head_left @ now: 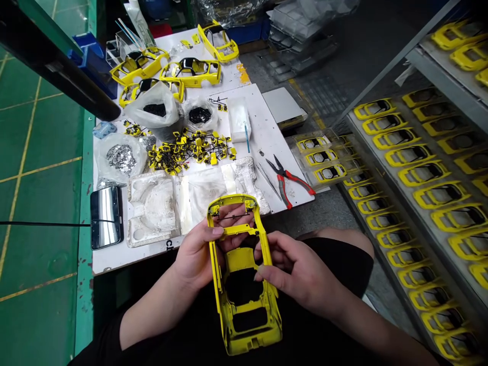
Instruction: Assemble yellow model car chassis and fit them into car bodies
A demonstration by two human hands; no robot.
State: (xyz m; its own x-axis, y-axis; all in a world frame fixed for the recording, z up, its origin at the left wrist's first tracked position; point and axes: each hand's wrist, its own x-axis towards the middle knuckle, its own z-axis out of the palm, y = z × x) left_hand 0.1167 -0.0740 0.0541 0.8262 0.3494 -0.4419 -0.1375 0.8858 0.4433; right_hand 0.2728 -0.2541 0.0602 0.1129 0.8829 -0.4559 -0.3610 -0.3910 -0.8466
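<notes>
A yellow toy car body shell (244, 333) is held over my lap, its inside facing me. My left hand (200, 249) grips its left side, with the thumb on the frame and fingers behind the front opening. On the right side, my right hand (293, 269) pinches the shell's edge between thumb and fingers; whether a small part is also in those fingers cannot be seen. Two small yellow pieces joined by a thin black rod sit in the shell's front end. Just beyond it on the table lies a white padded block (206, 195).
On the white table (263, 112) are several yellow car bodies (190, 72), a pile of yellow-and-black parts (179, 152), bags of small parts (122, 157), red-handled pliers (285, 180), tweezers (269, 180) and a phone (107, 217). Racks of yellow shells (412, 170) stand at right.
</notes>
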